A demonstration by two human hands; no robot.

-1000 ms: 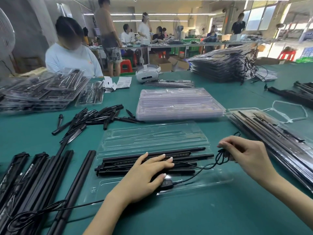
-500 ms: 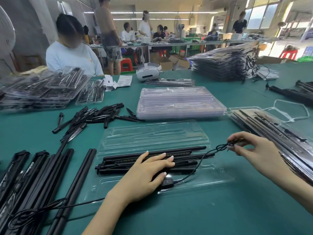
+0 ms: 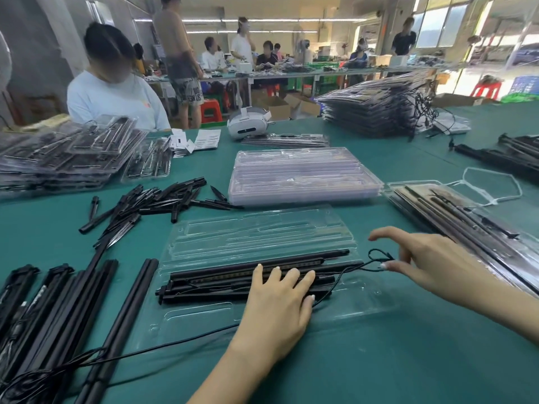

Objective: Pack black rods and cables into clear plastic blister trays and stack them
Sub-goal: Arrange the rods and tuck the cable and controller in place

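Note:
An open clear blister tray (image 3: 262, 234) lies on the green table in front of me. Several long black rods (image 3: 218, 275) lie side by side in its near half. My left hand (image 3: 277, 310) presses flat on the rods with straight fingers. A thin black cable (image 3: 350, 269) runs from under that hand to a small loop at the tray's right end. My right hand (image 3: 437, 263) hovers there with its fingers spread, and its thumb tip touches the loop.
A stack of empty trays (image 3: 303, 176) sits behind the open one. Packed trays (image 3: 466, 217) lie to the right, loose long rods (image 3: 58, 301) with tangled cable to the left. A heap of short black spikes (image 3: 151, 202) lies left of centre. A person sits across the table.
My right hand pulled the cable out to the right, then brought it back toward the tray and spread its fingers off the pinch. My left hand stayed on the rods.

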